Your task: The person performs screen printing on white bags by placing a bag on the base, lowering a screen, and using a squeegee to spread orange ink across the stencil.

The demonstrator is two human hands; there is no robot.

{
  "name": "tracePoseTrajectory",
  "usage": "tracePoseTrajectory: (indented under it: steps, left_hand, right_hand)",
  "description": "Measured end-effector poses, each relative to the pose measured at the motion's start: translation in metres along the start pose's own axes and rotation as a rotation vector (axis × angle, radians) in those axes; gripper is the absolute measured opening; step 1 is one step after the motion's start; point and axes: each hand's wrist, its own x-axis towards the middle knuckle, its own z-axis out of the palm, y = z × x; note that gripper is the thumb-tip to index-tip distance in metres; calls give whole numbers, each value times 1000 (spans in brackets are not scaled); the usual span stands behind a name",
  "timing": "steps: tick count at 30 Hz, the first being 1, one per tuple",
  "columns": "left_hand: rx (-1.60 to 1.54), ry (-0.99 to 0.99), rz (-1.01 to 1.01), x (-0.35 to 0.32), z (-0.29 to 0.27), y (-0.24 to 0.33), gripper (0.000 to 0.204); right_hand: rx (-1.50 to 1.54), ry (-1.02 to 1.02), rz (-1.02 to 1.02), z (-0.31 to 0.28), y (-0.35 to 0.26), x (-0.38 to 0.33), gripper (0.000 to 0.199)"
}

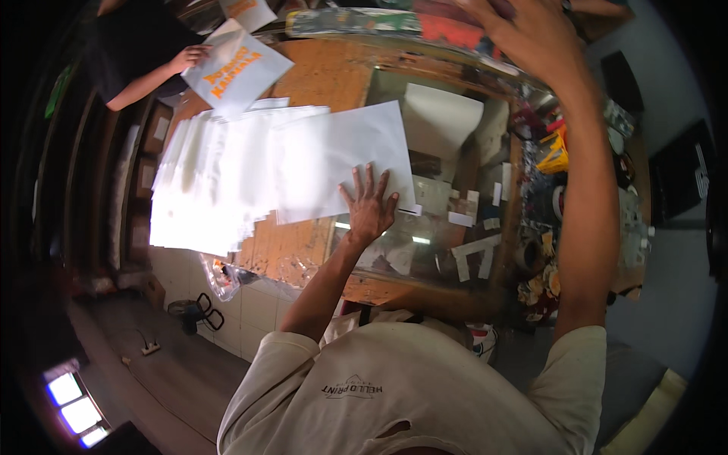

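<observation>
My left hand [369, 205] lies flat with its fingers spread on the right part of a white sheet [368, 133]. That sheet rests partly over a glass panel [432, 250] set in the wooden table. To its left, a fanned stack of white sheets [220, 174] overlaps its edge. My right arm reaches far forward. My right hand [527, 38] is at the top edge, beside a long ink-stained bar [356, 23] in green and red. One of its fingers stretches out, but the others are blurred or cut off, so its grip cannot be made out.
At the far left, another person's hand [191, 58] holds a sheet with orange print [241, 68]. Another sheet [440, 117] lies on the glass, near paper and tape scraps [460, 218]. Clutter with a yellow object [555, 152] lines the right side. A plastic bag [220, 277] hangs at the table's near edge.
</observation>
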Motion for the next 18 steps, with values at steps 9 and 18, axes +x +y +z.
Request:
tracePoseTrajectory:
  steps: [9,18]
  left_hand:
    - [-28,-39,340,37,70,116,62]
    - [-6,-10,226,-20,53,105,71]
  right_hand:
    - [234,-136,-240,-10,33,5,36]
    - [259,-151,-294,-24,44,15,38]
